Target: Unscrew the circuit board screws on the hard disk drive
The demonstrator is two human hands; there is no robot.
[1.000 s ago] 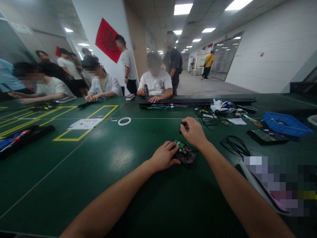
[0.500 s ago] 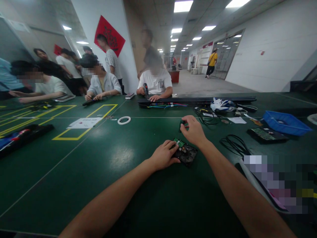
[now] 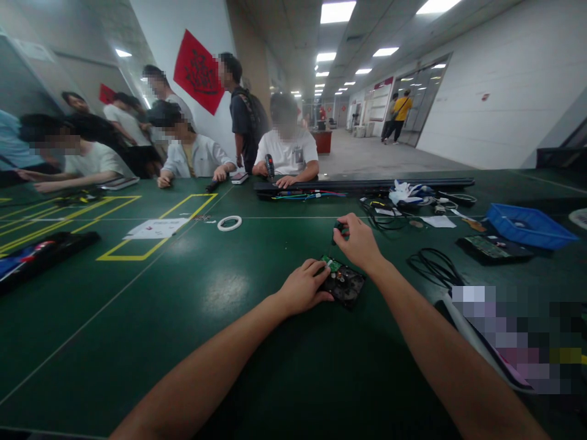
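A hard drive with a green circuit board at its far end lies on the green table. My left hand grips it from the left, thumb along the near side and fingers over the board end. Above that board end, my right hand is closed, pinching the dark handle of a small screwdriver. The thin shaft points down toward the board; whether its tip touches a screw is too small to tell.
Black cable coils, another drive-like unit and a blue tray stand on the right. A white tape ring lies left of centre. Across the table, a person with a power drill sits behind long black rails.
My hands, the hard drive and the screwdriver have barely moved. Across the table, a seated person's hands have moved apart, and people in the background have walked on.
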